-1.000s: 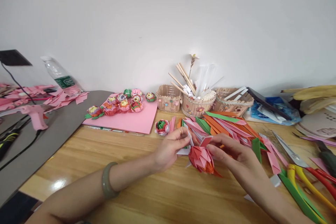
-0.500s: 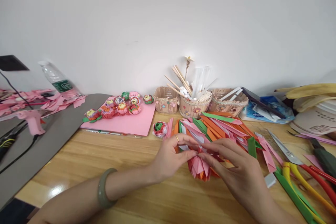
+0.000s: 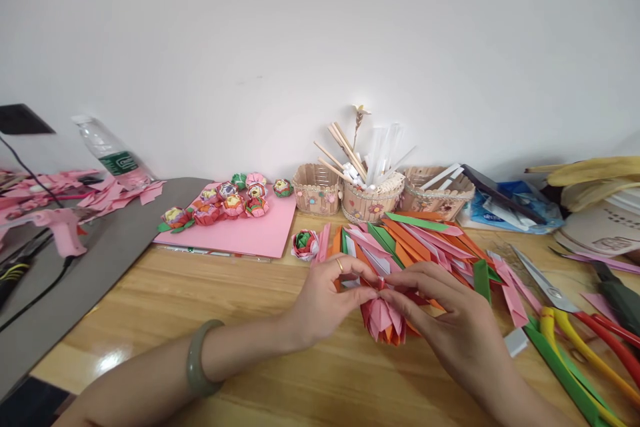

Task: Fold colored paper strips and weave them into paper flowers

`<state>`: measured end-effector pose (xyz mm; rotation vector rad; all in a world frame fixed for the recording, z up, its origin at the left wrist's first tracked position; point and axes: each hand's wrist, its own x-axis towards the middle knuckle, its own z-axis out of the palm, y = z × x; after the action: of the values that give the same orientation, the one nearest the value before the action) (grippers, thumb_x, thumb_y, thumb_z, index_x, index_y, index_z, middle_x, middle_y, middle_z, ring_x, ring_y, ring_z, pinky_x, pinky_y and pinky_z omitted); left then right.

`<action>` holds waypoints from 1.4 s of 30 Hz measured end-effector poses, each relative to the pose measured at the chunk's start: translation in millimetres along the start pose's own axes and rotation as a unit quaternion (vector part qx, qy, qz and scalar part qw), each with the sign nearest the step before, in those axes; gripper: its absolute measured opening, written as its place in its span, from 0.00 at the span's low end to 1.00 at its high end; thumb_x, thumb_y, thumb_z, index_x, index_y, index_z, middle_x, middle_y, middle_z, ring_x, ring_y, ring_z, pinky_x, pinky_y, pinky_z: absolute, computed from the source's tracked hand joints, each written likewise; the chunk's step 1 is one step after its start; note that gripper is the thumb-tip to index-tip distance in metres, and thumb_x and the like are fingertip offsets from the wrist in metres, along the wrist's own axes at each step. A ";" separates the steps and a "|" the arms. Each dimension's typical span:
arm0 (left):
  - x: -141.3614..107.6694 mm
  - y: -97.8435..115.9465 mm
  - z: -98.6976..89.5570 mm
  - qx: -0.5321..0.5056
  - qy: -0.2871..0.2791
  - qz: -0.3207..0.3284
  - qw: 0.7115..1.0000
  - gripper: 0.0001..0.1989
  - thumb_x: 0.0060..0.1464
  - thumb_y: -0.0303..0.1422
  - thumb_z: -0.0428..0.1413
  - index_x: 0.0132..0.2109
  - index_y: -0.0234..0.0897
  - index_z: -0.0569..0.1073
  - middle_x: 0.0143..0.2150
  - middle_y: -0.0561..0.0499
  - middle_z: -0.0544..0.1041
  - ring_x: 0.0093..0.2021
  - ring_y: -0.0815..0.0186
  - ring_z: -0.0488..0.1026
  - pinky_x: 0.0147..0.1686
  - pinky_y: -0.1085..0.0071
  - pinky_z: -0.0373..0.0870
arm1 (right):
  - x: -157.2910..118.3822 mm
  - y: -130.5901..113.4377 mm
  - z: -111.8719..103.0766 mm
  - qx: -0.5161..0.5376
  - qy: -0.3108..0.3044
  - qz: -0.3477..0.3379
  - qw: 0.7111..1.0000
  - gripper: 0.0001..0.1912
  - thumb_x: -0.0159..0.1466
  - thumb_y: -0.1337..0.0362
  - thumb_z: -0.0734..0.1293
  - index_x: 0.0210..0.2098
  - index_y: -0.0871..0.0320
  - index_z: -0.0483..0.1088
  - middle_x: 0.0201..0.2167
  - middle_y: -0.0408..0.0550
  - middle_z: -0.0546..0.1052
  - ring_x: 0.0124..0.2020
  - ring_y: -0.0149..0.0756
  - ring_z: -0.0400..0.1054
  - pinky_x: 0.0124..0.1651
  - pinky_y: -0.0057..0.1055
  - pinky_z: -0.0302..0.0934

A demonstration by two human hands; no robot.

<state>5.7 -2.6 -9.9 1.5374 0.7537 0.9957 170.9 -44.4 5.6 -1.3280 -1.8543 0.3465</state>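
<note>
Both my hands meet above the table around a bundle of folded pink and orange paper petals [image 3: 384,321], a paper flower with its petals hanging downward. My left hand [image 3: 333,297], wearing a ring and a green bangle on its wrist, pinches the top of the bundle from the left. From the other side my right hand [image 3: 445,310] pinches the same narrow top with thumb and fingers. Fingertips partly hide what is gripped there. Just behind lies a pile of folded paper strips [image 3: 405,243] in orange, pink, green and white. A small finished paper flower [image 3: 305,245] sits left of the pile.
Several paper flowers [image 3: 233,205] rest on a pink sheet [image 3: 270,233] at back left. Three decorated baskets [image 3: 370,207] stand along the wall. Scissors [image 3: 555,293] and yellow-handled tools lie right. A pink glue gun [image 3: 63,230] and a bottle [image 3: 117,157] are left.
The petal bundle has shifted slightly to the right between my fingers and turned a little. Both hands keep nearly the same place and pinch.
</note>
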 end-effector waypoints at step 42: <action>12.5 4.1 -12.4 -0.038 -0.075 -0.150 0.985 0.08 0.39 0.29 0.61 0.29 0.31 0.71 0.26 0.54 0.70 0.27 0.73 0.65 0.30 0.75 0.61 | 7.8 15.5 8.2 0.324 -0.202 0.250 0.890 0.11 0.54 0.56 0.67 0.26 0.58 0.67 0.24 0.41 0.70 0.26 0.28 0.64 0.31 0.25 0.58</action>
<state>-0.1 13.1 -2.8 1.3676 0.8015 0.6705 174.2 -29.4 -5.8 -1.2783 -1.4497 1.4725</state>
